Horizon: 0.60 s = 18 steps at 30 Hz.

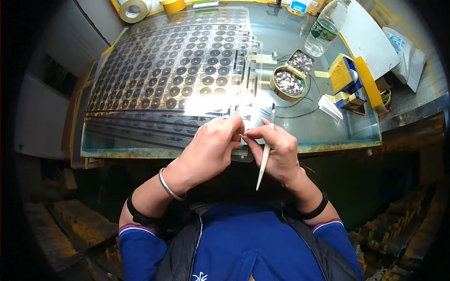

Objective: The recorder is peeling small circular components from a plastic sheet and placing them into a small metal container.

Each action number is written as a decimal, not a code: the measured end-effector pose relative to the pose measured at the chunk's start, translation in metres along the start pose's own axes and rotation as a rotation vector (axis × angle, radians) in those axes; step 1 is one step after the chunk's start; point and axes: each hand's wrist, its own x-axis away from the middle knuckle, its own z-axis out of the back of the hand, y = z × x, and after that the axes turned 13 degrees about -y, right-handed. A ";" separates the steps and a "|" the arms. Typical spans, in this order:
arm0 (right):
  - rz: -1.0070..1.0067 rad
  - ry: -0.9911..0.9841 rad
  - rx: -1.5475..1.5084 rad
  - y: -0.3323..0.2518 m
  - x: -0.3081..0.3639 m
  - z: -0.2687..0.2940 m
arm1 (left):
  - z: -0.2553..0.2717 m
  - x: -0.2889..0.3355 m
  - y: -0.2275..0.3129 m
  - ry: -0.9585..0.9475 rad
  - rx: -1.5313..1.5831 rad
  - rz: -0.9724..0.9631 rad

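My right hand [280,149] is closed around a slim white tapered tool [264,165], which slants between its fingers with a narrow dark tip pointing away from me. Its thumb and forefinger also pinch together close to my left fingertips. My left hand [211,144] is closed too, thumb against fingers; whatever lies between them is too small to make out. Both hands meet over the near edge of the glass-topped table [323,133]. Beside and beyond my left hand lie overlapping transparent sheets [161,70] printed with rows of dark rings, with bright glare across them.
A round tin [273,85] and its lid [291,64] hold many small shiny pieces. Right of them are a blue tape dispenser [346,74], white folded paper [331,107] and a plastic bottle [323,32]. Tape rolls [133,10] sit at the far left.
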 end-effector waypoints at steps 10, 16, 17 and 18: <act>-0.001 0.044 0.023 0.000 -0.001 -0.002 | -0.006 0.001 -0.003 -0.028 -0.046 -0.058; -0.012 0.042 0.055 -0.002 -0.001 -0.002 | -0.018 0.009 -0.011 0.083 -0.169 -0.235; -0.013 0.035 0.062 -0.001 -0.001 -0.002 | -0.019 0.010 -0.013 0.083 -0.172 -0.238; -0.012 0.039 0.064 -0.001 -0.001 -0.002 | -0.020 0.011 -0.014 0.089 -0.208 -0.267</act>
